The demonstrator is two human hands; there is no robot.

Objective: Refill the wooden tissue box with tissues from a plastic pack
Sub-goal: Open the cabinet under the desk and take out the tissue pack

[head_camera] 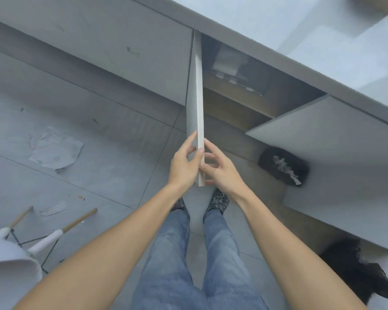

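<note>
Hands: left grip [184, 163], right grip [220, 168] pinching flat grey cabinet door [198, 104] edge.

You stand in a home kitchen: grey cabinets [126, 52], pale desk [300, 30], tiled floor [99, 175], chair [20, 253].

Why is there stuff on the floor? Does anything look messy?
Yes. Crumpled paper lies on the floor tiles to the left, with smaller scraps near the chair legs. Both hands, left and right, hold the open cabinet door.
</note>
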